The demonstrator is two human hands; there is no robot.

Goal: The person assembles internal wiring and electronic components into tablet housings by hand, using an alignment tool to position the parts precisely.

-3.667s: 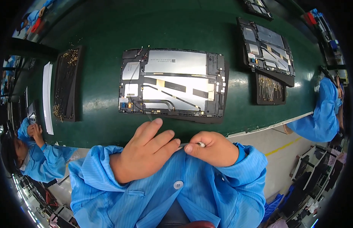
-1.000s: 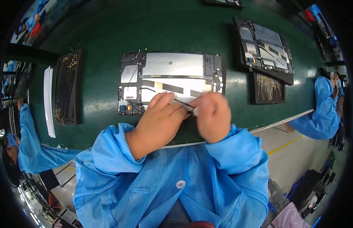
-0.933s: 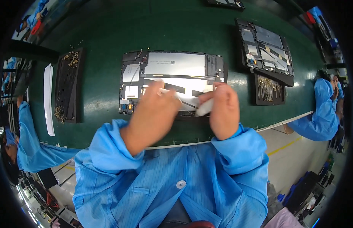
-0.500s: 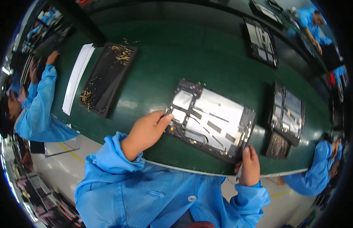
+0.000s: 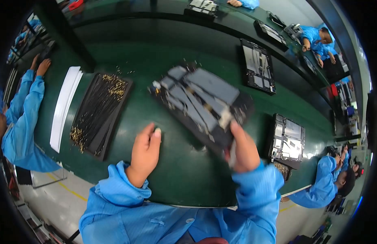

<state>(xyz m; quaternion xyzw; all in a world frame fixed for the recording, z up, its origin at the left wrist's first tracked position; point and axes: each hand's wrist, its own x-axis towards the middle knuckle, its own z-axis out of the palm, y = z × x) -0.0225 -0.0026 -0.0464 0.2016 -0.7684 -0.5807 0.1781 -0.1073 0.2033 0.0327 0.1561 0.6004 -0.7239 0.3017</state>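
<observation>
My right hand (image 5: 245, 151) grips the lower right corner of an opened tablet (image 5: 204, 91), a black frame with grey battery panels and dark strips. The tablet is tilted, raised off the green tabletop and blurred by motion. A small whitish and reddish item (image 5: 231, 157) shows at my right fingers, too blurred to name. Nothing is in my left hand (image 5: 146, 151), which is apart from the tablet, near the table's front edge, thumb and fingers pointing up and slightly apart.
To the left lie a black tray (image 5: 100, 118) of thin black cables with gold-coloured ends and white paper strips (image 5: 66, 107). At right, an opened tablet (image 5: 287, 138) rests by a small parts tray (image 5: 282, 170). Another tablet (image 5: 257, 67) lies farther back. Co-workers in blue sit around.
My left hand has let go of the tablet and drawn back. My right hand has swung the tablet up, away and to the left. The view has shifted too.
</observation>
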